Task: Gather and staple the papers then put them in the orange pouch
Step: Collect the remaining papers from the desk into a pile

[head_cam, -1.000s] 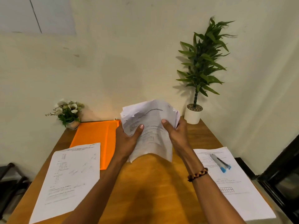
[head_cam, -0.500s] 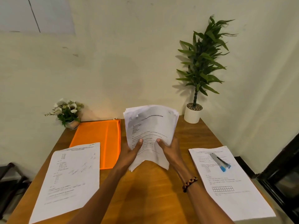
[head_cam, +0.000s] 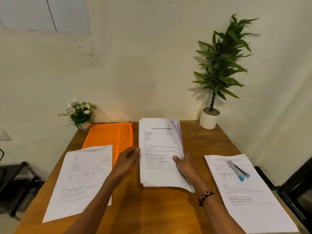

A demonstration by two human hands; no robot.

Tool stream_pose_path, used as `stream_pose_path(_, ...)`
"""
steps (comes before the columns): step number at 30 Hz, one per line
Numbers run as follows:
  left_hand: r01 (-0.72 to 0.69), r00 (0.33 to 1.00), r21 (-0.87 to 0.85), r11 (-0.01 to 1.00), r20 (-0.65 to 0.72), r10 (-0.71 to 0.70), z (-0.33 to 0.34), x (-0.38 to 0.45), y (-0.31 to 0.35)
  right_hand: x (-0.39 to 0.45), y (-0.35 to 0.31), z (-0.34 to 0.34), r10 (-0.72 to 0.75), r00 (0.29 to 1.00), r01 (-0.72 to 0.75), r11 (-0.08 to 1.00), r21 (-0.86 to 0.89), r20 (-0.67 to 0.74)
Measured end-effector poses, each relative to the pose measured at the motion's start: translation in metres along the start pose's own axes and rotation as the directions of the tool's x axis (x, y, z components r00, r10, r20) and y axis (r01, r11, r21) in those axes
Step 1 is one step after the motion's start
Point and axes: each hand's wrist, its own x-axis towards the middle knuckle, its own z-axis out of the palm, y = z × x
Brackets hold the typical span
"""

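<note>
A stack of printed papers (head_cam: 160, 149) lies almost flat over the middle of the wooden table (head_cam: 152, 210). My right hand (head_cam: 185, 166) grips its lower right edge, thumb on top. My left hand (head_cam: 127, 160) holds the stack's left edge with curled fingers. The orange pouch (head_cam: 109, 135) lies flat at the back left, just left of the stack. A separate sheet (head_cam: 81, 179) overlaps the pouch's near end on the left. Another set of sheets (head_cam: 244, 196) lies on the right, with a grey and blue stapler (head_cam: 238, 171) on top.
A small pot of white flowers (head_cam: 81, 114) stands at the back left corner. A tall green plant in a white pot (head_cam: 209, 119) stands at the back right. A dark stand (head_cam: 16, 179) is beside the table on the left, dark furniture (head_cam: 300, 191) on the right.
The stack was held upright and crumpled in both hands; it has come down flat onto the table and squared up, with my hands shifted to its side edges.
</note>
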Motion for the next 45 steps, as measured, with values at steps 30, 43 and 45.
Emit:
stream_pose_path(30,0.143,0.964,0.749,0.646,-0.253,0.08,-0.05,0.001,-0.08,0.002,0.035,0.046,-0.003,0.994,0.022,0.985,-0.17,0.111)
stream_pose_path(43,0.361,0.913,0.748,0.557,-0.404,-0.048,-0.069,-0.002,-0.083,0.001,0.034,0.049,0.002,0.994,0.026,0.967,-0.253,0.111)
stream_pose_path(45,0.395,0.899,0.75,0.53,-0.434,-0.056,-0.068,-0.002,-0.078,-0.002,0.03,0.05,-0.013,0.994,0.044,0.961,-0.273,0.113)
